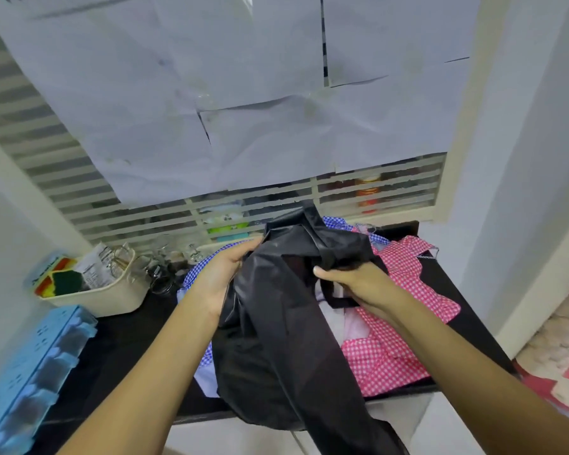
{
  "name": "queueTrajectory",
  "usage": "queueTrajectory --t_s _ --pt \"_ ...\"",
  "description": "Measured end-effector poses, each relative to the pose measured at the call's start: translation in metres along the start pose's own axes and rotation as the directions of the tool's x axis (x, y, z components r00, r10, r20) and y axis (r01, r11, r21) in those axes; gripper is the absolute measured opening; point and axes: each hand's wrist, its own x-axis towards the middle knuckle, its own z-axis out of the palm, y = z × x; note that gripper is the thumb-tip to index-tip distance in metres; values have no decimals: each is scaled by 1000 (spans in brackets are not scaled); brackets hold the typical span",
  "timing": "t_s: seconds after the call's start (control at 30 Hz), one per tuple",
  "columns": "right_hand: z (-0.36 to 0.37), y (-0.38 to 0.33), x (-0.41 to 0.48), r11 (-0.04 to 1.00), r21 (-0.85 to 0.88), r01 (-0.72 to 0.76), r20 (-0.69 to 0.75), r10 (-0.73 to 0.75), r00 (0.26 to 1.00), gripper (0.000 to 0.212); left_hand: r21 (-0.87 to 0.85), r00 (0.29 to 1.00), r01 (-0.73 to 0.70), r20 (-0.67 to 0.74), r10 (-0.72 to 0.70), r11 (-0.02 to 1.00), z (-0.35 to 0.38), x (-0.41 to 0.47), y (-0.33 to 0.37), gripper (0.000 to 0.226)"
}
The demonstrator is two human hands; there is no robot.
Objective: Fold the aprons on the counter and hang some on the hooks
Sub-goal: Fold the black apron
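- The black apron (276, 339) is bunched and held up between both hands above the middle of the tabletop (128, 339). Its lower part drapes down past the tabletop's front edge.
- The left grip (222, 274) is closed on the apron's upper left edge, with the fingers curled into the fabric.
- The right grip (352, 280) is closed on the apron's right side. Its thumb lies on top, and its fingers are curled round a black strap (339, 302) that loops below the hand.
- Beneath the black apron, a pink checked apron (398, 339) lies spread on the right part of the tabletop.
- A blue checked apron (194, 274) shows under the left hand and again behind the black cloth.
- Some pale fabric (352, 326) lies between the pink apron and the black one.
- At the left of the tabletop stands a cream basket (112, 297) holding a green and yellow sponge (66, 279) and some packets.
- Glassware (158, 257) sits just beside the basket, by the wall.
- A light blue plastic rack (30, 372) lies at the near left.
- Behind the tabletop is a slatted window (63, 178), largely covered by sheets of paper (211, 93).
- A patterned mat (555, 349) lies on the floor at the right.
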Motion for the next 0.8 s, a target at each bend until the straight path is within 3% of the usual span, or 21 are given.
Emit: queueTrajectory --t_s 0.03,0.1,0.17,0.23,0.27,0.33,0.37,0.4,0.47,0.53,0.63,0.7,0.8 --pt "-1 -4 -2 1000 26 -15 -6 15 1000 42 38 1000 -5 26 4 999 -7 0 1 19" --pt "-9 -18 -12 995 -22 -97 127 99 987 33 54 997 10 69 -14 998 -13 -6 5 21" --pt "-22 -34 -21 962 -112 -249 335 272 902 31 29 997 43 61 -45 999 -27 -6 8 33" --pt "-37 -49 -29 935 -124 -332 483 349 803 24 57 995 95 16 -96 994 -40 -9 10 20" --pt "-45 -53 -29 938 -69 -340 493 328 806 30 84 991 132 -4 -132 988 -45 -12 10 14" --pt "-58 -54 -28 922 2 -387 366 359 859 55 81 981 194 3 -195 978 -51 -17 7 12" --pt "-59 -52 -31 904 50 -424 298 392 870 54 44 979 201 10 -202 979 -53 -17 2 25" --pt "-61 -46 -31 880 124 -458 272 414 869 41 9 972 233 32 -233 972 -53 -19 -3 33" --pt "-52 -37 -42 824 228 -519 237 470 850 15 -29 966 257 -1 -258 966 -54 -12 -19 25" --pt "-47 -24 -50 796 261 -547 187 514 837 12 -105 958 264 -86 -273 959 -56 -4 -36 35" --pt "-44 -13 -59 771 271 -577 144 560 816 14 -167 945 267 -146 -292 949 -58 6 -52 24" --pt "-48 -7 -63 819 263 -509 115 497 860 18 -194 948 269 -118 -294 944 -61 8 -58 20" --pt "-53 -6 -70 954 149 -260 184 231 955 39 -222 960 281 66 -274 934 -61 -1 -66 11"
